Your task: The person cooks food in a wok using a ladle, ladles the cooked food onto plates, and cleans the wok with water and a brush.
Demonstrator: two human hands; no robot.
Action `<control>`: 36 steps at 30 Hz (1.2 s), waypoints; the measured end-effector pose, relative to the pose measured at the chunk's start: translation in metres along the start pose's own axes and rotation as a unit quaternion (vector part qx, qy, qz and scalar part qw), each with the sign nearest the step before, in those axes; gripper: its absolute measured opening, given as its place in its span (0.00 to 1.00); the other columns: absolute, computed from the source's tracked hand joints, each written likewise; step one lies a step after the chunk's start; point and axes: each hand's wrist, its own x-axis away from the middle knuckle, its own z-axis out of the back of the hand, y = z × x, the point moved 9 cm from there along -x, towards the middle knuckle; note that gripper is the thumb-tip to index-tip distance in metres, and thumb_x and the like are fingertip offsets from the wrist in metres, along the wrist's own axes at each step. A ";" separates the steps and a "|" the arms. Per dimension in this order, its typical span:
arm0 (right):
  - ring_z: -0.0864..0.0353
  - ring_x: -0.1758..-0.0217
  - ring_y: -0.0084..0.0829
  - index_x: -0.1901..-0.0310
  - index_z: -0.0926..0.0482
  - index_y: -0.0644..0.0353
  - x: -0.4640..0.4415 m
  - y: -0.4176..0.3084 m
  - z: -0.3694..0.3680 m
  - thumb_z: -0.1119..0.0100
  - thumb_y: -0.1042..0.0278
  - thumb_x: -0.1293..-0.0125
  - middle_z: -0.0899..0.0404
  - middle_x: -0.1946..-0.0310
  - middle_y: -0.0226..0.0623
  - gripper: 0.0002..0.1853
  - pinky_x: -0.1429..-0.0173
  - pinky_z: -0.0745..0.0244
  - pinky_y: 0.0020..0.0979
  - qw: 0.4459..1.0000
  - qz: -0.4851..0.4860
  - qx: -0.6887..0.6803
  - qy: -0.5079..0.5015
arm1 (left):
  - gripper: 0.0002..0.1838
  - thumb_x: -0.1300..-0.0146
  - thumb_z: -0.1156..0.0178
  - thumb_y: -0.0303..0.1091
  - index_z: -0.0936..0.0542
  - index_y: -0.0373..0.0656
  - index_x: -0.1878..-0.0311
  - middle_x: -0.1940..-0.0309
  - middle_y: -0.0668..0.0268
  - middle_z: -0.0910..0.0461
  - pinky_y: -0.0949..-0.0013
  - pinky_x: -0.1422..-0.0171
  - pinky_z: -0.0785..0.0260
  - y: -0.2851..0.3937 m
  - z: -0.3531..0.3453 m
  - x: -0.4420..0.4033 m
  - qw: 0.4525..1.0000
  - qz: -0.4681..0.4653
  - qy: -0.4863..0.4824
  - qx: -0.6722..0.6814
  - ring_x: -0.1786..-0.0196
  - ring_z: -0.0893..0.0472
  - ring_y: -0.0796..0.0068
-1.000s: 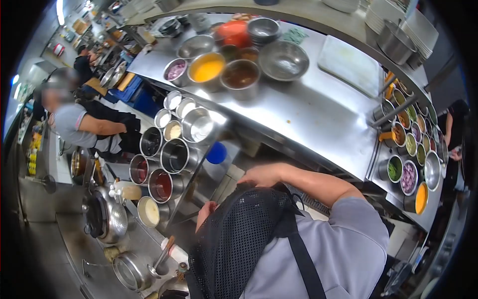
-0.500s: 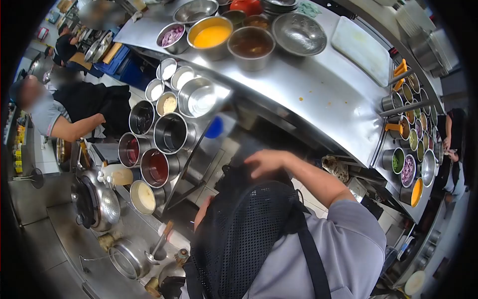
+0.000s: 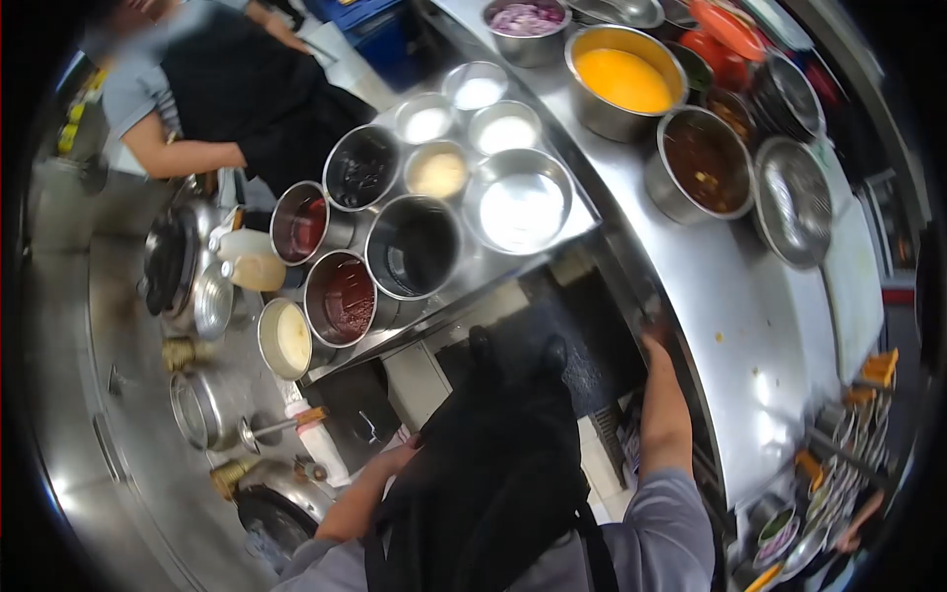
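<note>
My right hand is low at the front edge of the steel counter, with the arm stretched forward. Its fingers are dark and smeared, so I cannot make out their shape or any contact with the edge. By the left side of my black apron is my left hand, its fingers mostly hidden. Something pale shows beside it, too small to name. Nearest to that hand are a white squeeze bottle and a ladle with a wooden handle.
A side stand holds several steel pots, including one of red sauce and an empty-looking wide one. On the counter are an orange-liquid pot, a brown-broth pot and a colander. A co-worker stands far left.
My view has swung right and dipped, showing the floor and my shoes. My right hand has gone from in front of my body out to the counter edge. The co-worker appears closer.
</note>
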 end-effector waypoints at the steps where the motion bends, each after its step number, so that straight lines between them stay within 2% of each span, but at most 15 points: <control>1: 0.26 0.27 0.55 0.33 0.21 0.61 -0.014 0.011 -0.004 0.35 0.46 0.32 0.23 0.33 0.59 0.33 0.24 0.32 0.48 1.000 0.002 0.007 0.011 | 0.47 0.24 0.46 0.65 0.47 0.46 0.15 0.19 0.51 0.37 0.59 0.17 0.43 0.003 -0.007 0.001 1.000 0.018 -0.005 -0.013 0.19 0.36 0.55; 3: 0.24 0.30 0.54 0.34 0.21 0.62 -0.035 0.021 -0.018 0.36 0.49 0.31 0.22 0.36 0.58 0.30 0.26 0.30 0.46 1.000 0.015 0.011 0.005 | 0.47 0.23 0.49 0.66 0.48 0.45 0.15 0.20 0.49 0.37 0.59 0.17 0.43 0.045 -0.003 0.027 0.998 0.062 0.018 0.003 0.19 0.36 0.55; 4: 0.23 0.32 0.54 0.35 0.21 0.62 -0.041 0.023 -0.024 0.36 0.51 0.31 0.21 0.37 0.58 0.29 0.27 0.29 0.45 1.000 0.023 0.008 0.001 | 0.46 0.22 0.51 0.66 0.47 0.44 0.15 0.19 0.45 0.38 0.58 0.16 0.44 0.016 -0.008 0.002 0.999 0.004 0.031 0.021 0.18 0.37 0.54; 10: 0.16 0.40 0.52 0.38 0.20 0.64 -0.028 -0.007 -0.046 0.39 0.59 0.28 0.16 0.44 0.56 0.22 0.34 0.23 0.40 0.986 0.099 -0.137 0.004 | 0.50 0.25 0.54 0.73 0.44 0.39 0.16 0.21 0.40 0.37 0.54 0.15 0.46 0.010 -0.016 -0.011 0.993 0.059 0.095 -0.035 0.17 0.38 0.47; 13: 0.17 0.47 0.37 0.50 0.20 0.63 0.058 -0.060 -0.003 0.32 0.70 0.37 0.16 0.50 0.40 0.15 0.43 0.23 0.40 0.966 0.010 -0.250 -0.070 | 0.51 0.26 0.54 0.74 0.40 0.37 0.18 0.21 0.42 0.36 0.54 0.15 0.45 0.050 -0.018 -0.007 0.988 0.058 0.068 -0.128 0.18 0.37 0.46; 14: 0.21 0.52 0.27 0.56 0.21 0.60 0.080 -0.078 -0.002 0.30 0.74 0.42 0.18 0.57 0.31 0.12 0.47 0.24 0.34 0.890 0.097 -0.442 -0.050 | 0.52 0.27 0.55 0.77 0.38 0.38 0.19 0.21 0.45 0.34 0.52 0.14 0.52 0.062 -0.018 -0.008 0.986 0.069 0.066 -0.136 0.17 0.39 0.47; 16: 0.23 0.57 0.23 0.59 0.21 0.58 0.141 -0.120 0.030 0.32 0.79 0.45 0.21 0.63 0.28 0.12 0.50 0.26 0.28 0.851 0.064 -0.500 -0.147 | 0.55 0.31 0.57 0.82 0.32 0.39 0.21 0.22 0.53 0.30 0.46 0.12 0.65 0.089 -0.020 -0.003 0.982 0.090 0.058 -0.153 0.16 0.41 0.49; 19: 0.24 0.61 0.21 0.62 0.22 0.58 0.195 -0.165 0.110 0.35 0.82 0.46 0.22 0.65 0.25 0.11 0.55 0.27 0.24 0.839 0.135 -0.507 -0.141 | 0.55 0.32 0.48 0.79 0.34 0.35 0.21 0.22 0.48 0.31 0.51 0.14 0.51 0.114 -0.024 -0.016 0.991 0.038 -0.007 -0.126 0.18 0.37 0.51; 21: 0.23 0.58 0.22 0.63 0.21 0.58 0.198 -0.168 0.159 0.34 0.80 0.46 0.22 0.64 0.27 0.10 0.53 0.26 0.27 0.835 0.177 -0.513 -0.095 | 0.56 0.33 0.41 0.75 0.36 0.32 0.21 0.22 0.45 0.33 0.55 0.17 0.41 0.112 -0.014 -0.051 0.985 -0.005 -0.007 -0.173 0.19 0.34 0.51; 25: 0.26 0.55 0.26 0.61 0.24 0.59 0.212 -0.186 0.285 0.36 0.81 0.44 0.27 0.60 0.30 0.11 0.45 0.28 0.29 0.802 0.227 -0.552 -0.013 | 0.51 0.31 0.40 0.70 0.32 0.32 0.23 0.23 0.44 0.31 0.55 0.16 0.41 0.149 0.007 -0.063 0.979 -0.076 0.055 -0.184 0.20 0.32 0.49; 26: 0.26 0.53 0.26 0.61 0.24 0.60 0.207 -0.183 0.312 0.37 0.79 0.43 0.27 0.60 0.31 0.09 0.43 0.29 0.30 0.823 0.278 -0.492 0.062 | 0.51 0.31 0.40 0.70 0.32 0.32 0.23 0.23 0.45 0.32 0.55 0.16 0.42 0.157 0.009 -0.063 0.978 -0.085 0.048 -0.184 0.20 0.33 0.49; 30: 0.23 0.50 0.44 0.58 0.22 0.63 0.196 -0.185 0.357 0.34 0.71 0.41 0.24 0.59 0.41 0.11 0.40 0.29 0.41 0.888 0.293 -0.287 0.206 | 0.50 0.30 0.40 0.69 0.33 0.33 0.22 0.21 0.47 0.35 0.56 0.15 0.44 0.179 0.032 -0.063 0.977 -0.114 0.045 -0.175 0.18 0.35 0.52; 31: 0.25 0.37 0.56 0.46 0.18 0.64 0.183 -0.176 0.342 0.31 0.66 0.39 0.23 0.44 0.54 0.20 0.32 0.30 0.47 0.945 0.219 -0.198 0.142 | 0.50 0.30 0.41 0.69 0.33 0.33 0.21 0.20 0.47 0.35 0.57 0.15 0.44 0.178 0.037 -0.060 0.978 -0.116 0.051 -0.165 0.18 0.35 0.52; 34: 0.31 0.25 0.57 0.33 0.21 0.58 0.169 -0.149 0.313 0.28 0.56 0.36 0.37 0.23 0.57 0.31 0.25 0.33 0.46 0.955 0.194 -0.005 0.225 | 0.49 0.30 0.40 0.68 0.33 0.36 0.21 0.21 0.48 0.34 0.53 0.17 0.40 0.158 0.057 -0.061 0.984 -0.121 0.074 -0.109 0.19 0.34 0.52; 36: 0.42 0.18 0.60 0.26 0.26 0.54 0.151 -0.142 0.318 0.31 0.49 0.33 0.48 0.18 0.56 0.36 0.20 0.39 0.52 0.953 0.161 -0.019 0.255 | 0.47 0.30 0.40 0.68 0.32 0.39 0.21 0.22 0.49 0.32 0.48 0.20 0.35 0.135 0.068 -0.056 0.992 -0.093 0.083 -0.037 0.20 0.33 0.51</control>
